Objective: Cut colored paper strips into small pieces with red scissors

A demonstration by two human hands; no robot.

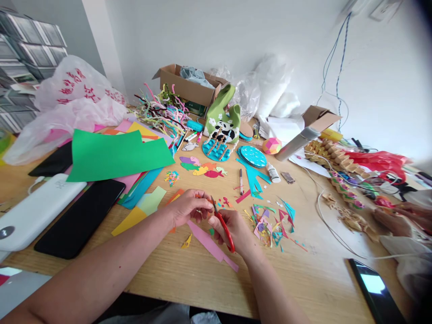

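Red-handled scissors [225, 228] are in my right hand [232, 227], fingers closed round the handles, blades pointing up and left. My left hand [192, 207] is pinched just left of the blades; a bit of orange shows at its fingertips, too small to make out. Beneath the hands lies a pink paper strip [211, 245], with a small yellow scrap [186, 241] to its left. Red paper dots [224, 202] are scattered just beyond the blades. Cut paper fish [202, 167] lie farther back, and a pile of colourful offcuts [270, 222] sits to the right.
Green paper [118, 155], a black phone [81, 218] and a white power bank [38, 211] are at left. Behind stand a green panda bag [224, 119] and a cardboard box [189, 85]. A grey bottle [297, 143], cable and another person's hand [405, 218] are at right.
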